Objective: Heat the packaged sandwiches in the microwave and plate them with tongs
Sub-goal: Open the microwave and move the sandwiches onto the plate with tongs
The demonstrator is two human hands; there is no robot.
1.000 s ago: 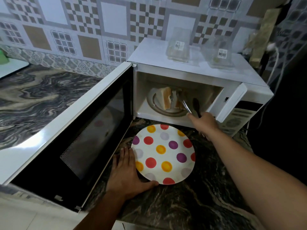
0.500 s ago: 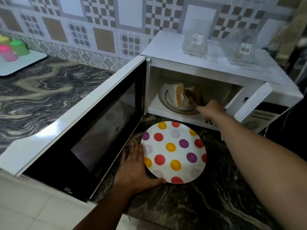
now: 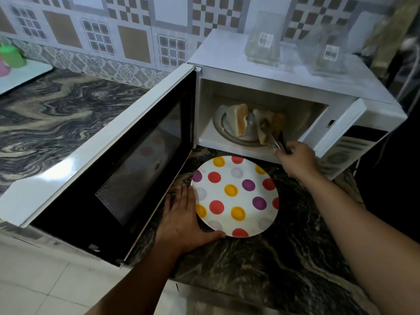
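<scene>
The white microwave (image 3: 284,87) stands open on the marble counter, its door (image 3: 109,169) swung far left. On its glass turntable (image 3: 238,137) two sandwich halves stand upright: one (image 3: 239,119) at the left, one (image 3: 270,123) at the right. My right hand (image 3: 295,162) holds metal tongs (image 3: 271,135) whose tips close around the right sandwich. A white plate with coloured dots (image 3: 236,196) lies on the counter in front of the microwave. My left hand (image 3: 184,221) rests flat against the plate's left rim, thumb under its near edge.
Two clear plastic sandwich packages (image 3: 262,47) (image 3: 328,54) lie on top of the microwave. The open door blocks the counter left of the plate. A white tray with green and pink cups (image 3: 11,60) sits at the far left. The counter's front edge (image 3: 227,294) is near.
My right hand drew back a little from the cavity and the tongs now clamp the right sandwich. The view moved closer and shifted right. My left hand stayed at the plate.
</scene>
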